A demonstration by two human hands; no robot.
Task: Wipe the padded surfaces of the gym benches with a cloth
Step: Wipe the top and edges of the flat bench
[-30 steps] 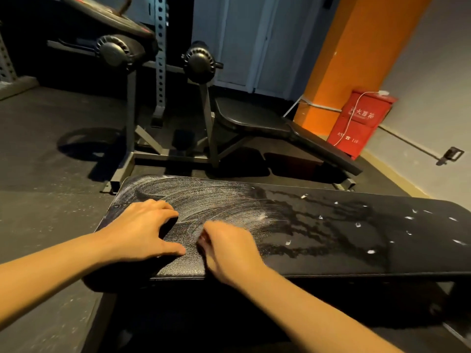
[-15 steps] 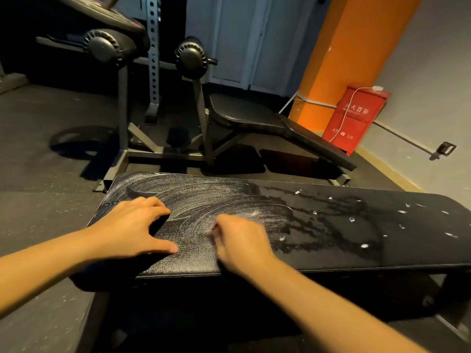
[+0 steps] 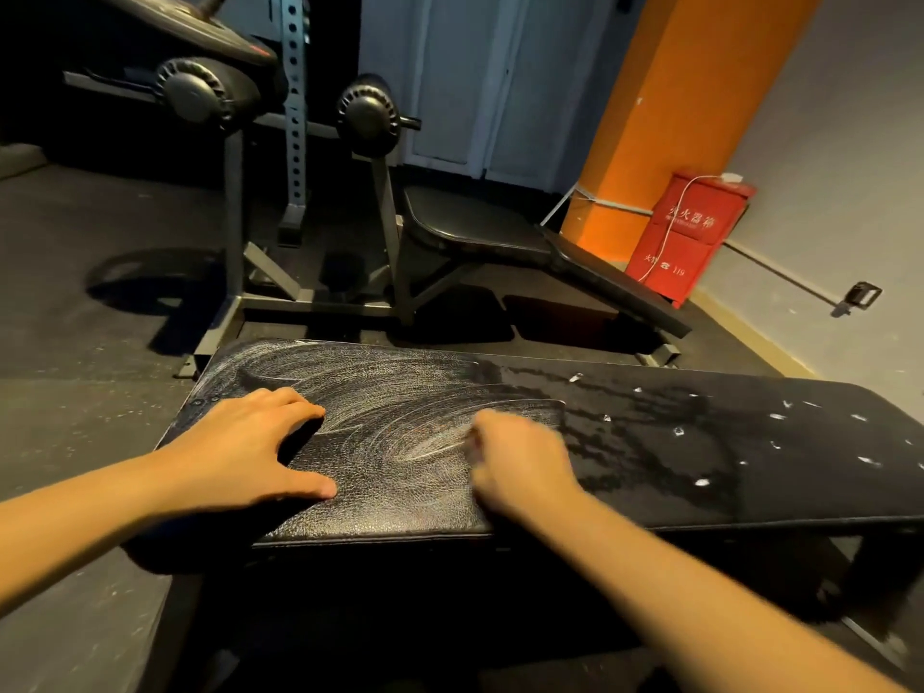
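A black padded bench (image 3: 650, 472) lies across the view in front of me. Its left half carries whitish swirled wipe streaks, and its right half shows dark wet trails and small white specks. My left hand (image 3: 250, 447) rests on the pad's left end, fingers spread and thumb stretched out. My right hand (image 3: 520, 462) is curled and blurred near the pad's middle, pressed down on the surface. The cloth is almost entirely hidden under it; only a pale sliver shows at the hand's left edge. A second black padded bench (image 3: 475, 227) stands behind.
The far bench has steel legs and two round foam rollers (image 3: 370, 115). A perforated rack upright (image 3: 295, 117) rises behind it. An orange pillar (image 3: 675, 117) and a red fire-extinguisher box (image 3: 690, 237) stand at the back right by the wall. Dark rubber flooring surrounds the benches.
My right hand has slid to the right along the pad, leaving fresh streaks behind it. My left hand stays pressed on the left end.
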